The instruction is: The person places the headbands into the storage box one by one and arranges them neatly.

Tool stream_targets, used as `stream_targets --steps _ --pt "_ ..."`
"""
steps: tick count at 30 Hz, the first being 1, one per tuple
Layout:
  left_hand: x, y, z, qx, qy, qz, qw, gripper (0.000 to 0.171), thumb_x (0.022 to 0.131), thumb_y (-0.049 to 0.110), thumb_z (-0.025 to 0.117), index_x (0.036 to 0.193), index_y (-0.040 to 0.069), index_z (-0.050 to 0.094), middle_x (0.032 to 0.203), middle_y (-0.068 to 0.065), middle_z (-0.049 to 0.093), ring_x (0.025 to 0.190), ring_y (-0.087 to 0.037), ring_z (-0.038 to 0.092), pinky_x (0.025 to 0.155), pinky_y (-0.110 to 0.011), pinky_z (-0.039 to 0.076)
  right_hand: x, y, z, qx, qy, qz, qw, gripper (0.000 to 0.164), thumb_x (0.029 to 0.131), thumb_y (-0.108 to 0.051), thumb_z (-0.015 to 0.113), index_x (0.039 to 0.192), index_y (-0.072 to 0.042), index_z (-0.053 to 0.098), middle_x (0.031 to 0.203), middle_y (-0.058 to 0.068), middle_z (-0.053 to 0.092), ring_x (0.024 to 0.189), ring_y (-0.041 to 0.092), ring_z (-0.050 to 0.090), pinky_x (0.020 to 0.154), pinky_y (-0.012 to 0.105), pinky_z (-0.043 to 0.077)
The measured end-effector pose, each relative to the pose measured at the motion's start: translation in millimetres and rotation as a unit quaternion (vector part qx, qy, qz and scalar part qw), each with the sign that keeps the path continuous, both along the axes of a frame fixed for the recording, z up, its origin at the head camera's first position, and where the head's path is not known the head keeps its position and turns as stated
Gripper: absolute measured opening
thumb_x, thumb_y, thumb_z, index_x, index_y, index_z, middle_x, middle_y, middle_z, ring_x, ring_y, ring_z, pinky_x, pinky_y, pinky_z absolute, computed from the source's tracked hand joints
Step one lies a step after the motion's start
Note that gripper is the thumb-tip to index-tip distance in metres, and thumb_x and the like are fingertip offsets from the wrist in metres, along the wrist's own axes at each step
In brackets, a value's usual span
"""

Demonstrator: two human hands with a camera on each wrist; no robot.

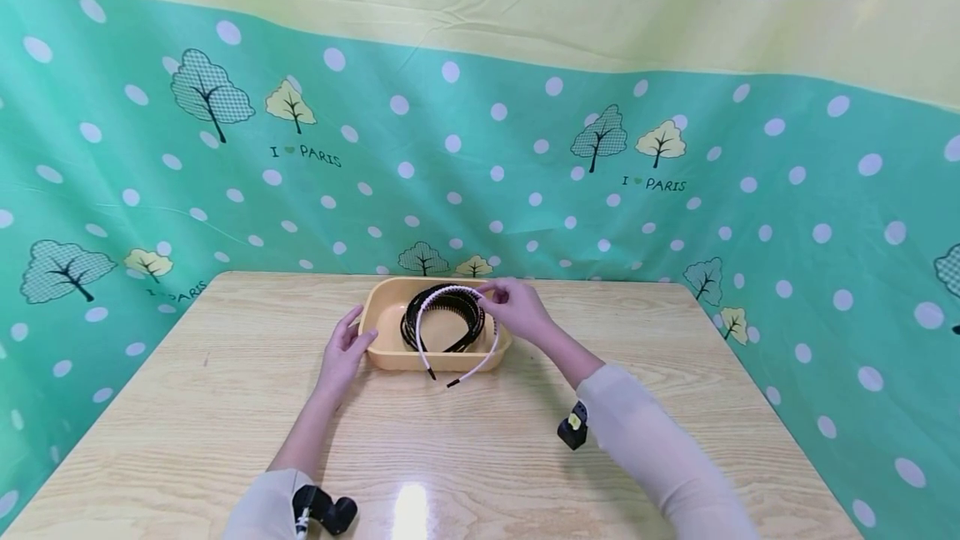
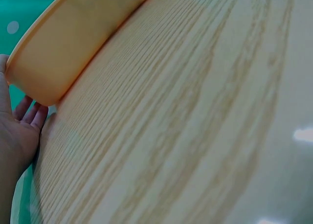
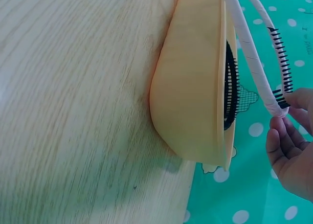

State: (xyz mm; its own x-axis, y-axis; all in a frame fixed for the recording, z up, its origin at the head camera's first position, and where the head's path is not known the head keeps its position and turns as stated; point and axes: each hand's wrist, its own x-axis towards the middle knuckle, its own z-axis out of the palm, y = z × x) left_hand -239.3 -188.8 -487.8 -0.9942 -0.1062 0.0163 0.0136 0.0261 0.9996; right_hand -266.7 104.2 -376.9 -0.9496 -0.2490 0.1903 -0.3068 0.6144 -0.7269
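A light-orange plastic basin [image 1: 405, 362] stands near the table's far edge, several black headbands [image 1: 474, 325] nested inside it. My left hand [image 1: 343, 358] holds the basin's left end, thumb at the rim and fingers along the outside, as the left wrist view shows on the basin wall [image 2: 68, 43]. Above the basin, my right hand [image 1: 519, 311] pinches a pale pink-white headband [image 1: 417, 328] by the right of its arch. Its dark-tipped ends hang down over the basin's front rim. In the right wrist view, black comb teeth line the inner side of this headband [image 3: 252, 57].
The basin rests on a wood-grain table [image 1: 480, 440]. Behind and beside the table hangs a green and yellow cloth [image 1: 450, 140] with dots and printed trees. Small black cameras are worn on the left sleeve [image 1: 262, 507] and the right sleeve [image 1: 645, 440].
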Motion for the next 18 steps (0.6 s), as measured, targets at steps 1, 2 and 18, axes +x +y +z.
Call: stream_targets --steps 1,2,18 --pt "0.1 0 0.0 0.0 0.001 0.0 1.0 0.059 0.094 0.025 0.057 0.146 0.022 0.03 0.143 -0.017 0.041 0.105 0.002 0.047 0.084 -0.004 0.043 -0.4 0 0.3 0.0 -0.001 -0.001 1.0 0.019 0.086 -0.017 0.066 0.103 -0.012 0.069 0.073 0.002 0.056 0.066 0.013 0.048 0.054 0.021 0.042" --pt "0.1 0 0.0 0.001 0.001 0.0 1.0 0.059 0.094 0.025 0.057 0.146 0.021 0.03 0.143 -0.017 0.041 0.105 0.002 0.047 0.084 -0.004 0.043 -0.8 -1 0.7 -0.001 -0.002 -0.003 1.0 0.019 0.086 -0.018 0.066 0.104 -0.012 0.069 0.074 0.002 0.056 0.066 0.013 0.048 0.054 0.021 0.042" --pt "-0.2 0 0.3 0.002 0.003 0.0 1.0 0.06 0.094 0.025 0.057 0.146 0.021 0.029 0.142 -0.017 0.042 0.102 0.004 0.048 0.084 -0.004 0.043 -14.7 -2 -0.9 -0.001 0.01 -0.021 1.0 0.019 0.086 -0.017 0.066 0.105 -0.012 0.07 0.071 0.002 0.056 0.062 0.013 0.048 0.05 0.02 0.041"
